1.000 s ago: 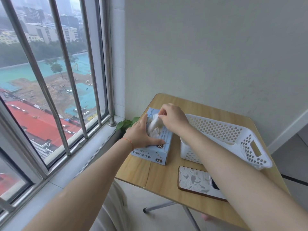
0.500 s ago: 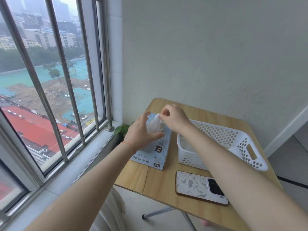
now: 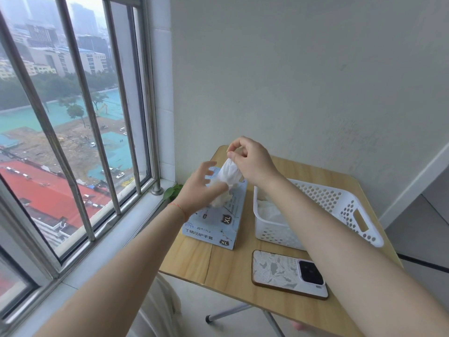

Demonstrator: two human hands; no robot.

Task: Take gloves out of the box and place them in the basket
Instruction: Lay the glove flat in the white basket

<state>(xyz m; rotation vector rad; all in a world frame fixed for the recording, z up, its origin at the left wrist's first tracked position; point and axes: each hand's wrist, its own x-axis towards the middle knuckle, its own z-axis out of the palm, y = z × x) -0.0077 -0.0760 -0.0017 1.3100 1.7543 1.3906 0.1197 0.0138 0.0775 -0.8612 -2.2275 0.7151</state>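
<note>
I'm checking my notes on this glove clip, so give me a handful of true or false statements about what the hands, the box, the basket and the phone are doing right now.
1. The right hand pinches a white glove above the glove box. True.
2. The left hand presses flat on the phone. False: it hovers over the box with fingers spread, and the phone lies untouched near the table's front edge.
3. The white basket already holds something white. True.
4. The basket stands left of the box. False: it stands right of it.
5. The phone lies inside the basket. False: it lies on the table in front of it.
</note>
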